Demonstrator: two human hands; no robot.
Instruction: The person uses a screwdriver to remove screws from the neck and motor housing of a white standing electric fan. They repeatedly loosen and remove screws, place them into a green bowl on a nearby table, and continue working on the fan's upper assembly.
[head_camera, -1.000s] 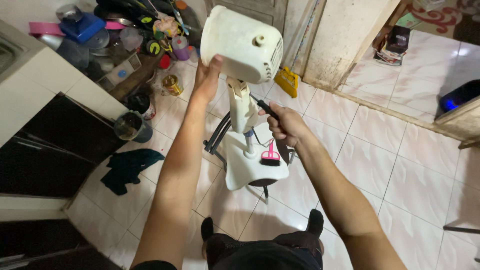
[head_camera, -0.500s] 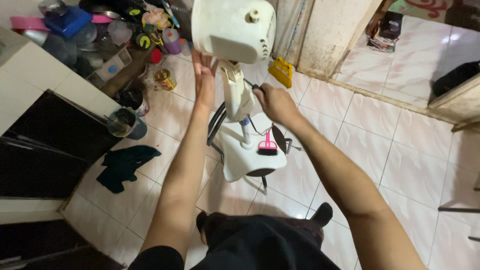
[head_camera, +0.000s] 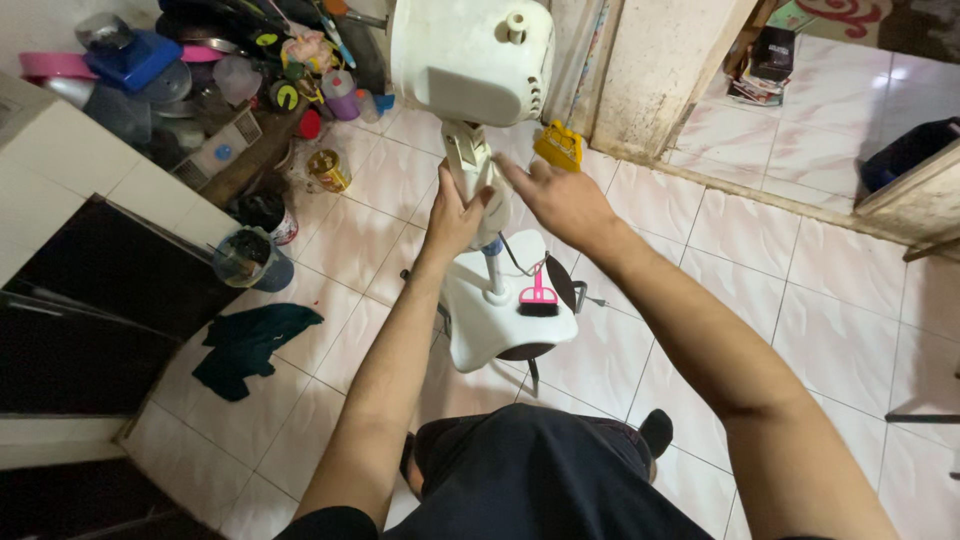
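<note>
Your left hand (head_camera: 452, 212) wraps the cream neck (head_camera: 468, 170) of the fan from the left side, fingers curled around it, thumb toward the top. The grip reads as closed on the neck.

Your right hand (head_camera: 562, 200) sits just right of the same neck, palm down, fingers stretched toward it. Fingertips appear to touch the neck near your left thumb; whether anything is pinched under the palm cannot be told.

The motor housing (head_camera: 470, 60), a rounded cream drum with a small knob on top, stands directly above both hands, at the head of the neck.

Below your hands, the neck runs into a thin pole and meets the white fan base (head_camera: 490, 330), which rests on a dark stool on the tiled floor (head_camera: 800, 320). A pink hand brush (head_camera: 540, 298) lies on that base, below your right hand and apart from it.

Beyond your right hand, a yellow object (head_camera: 558, 145) lies on the floor by the door post. Left of your left forearm: a dark green cloth (head_camera: 250, 345) on the floor, a dark cup (head_camera: 248, 260) and a small tin (head_camera: 328, 170), all well apart from the hand.
</note>
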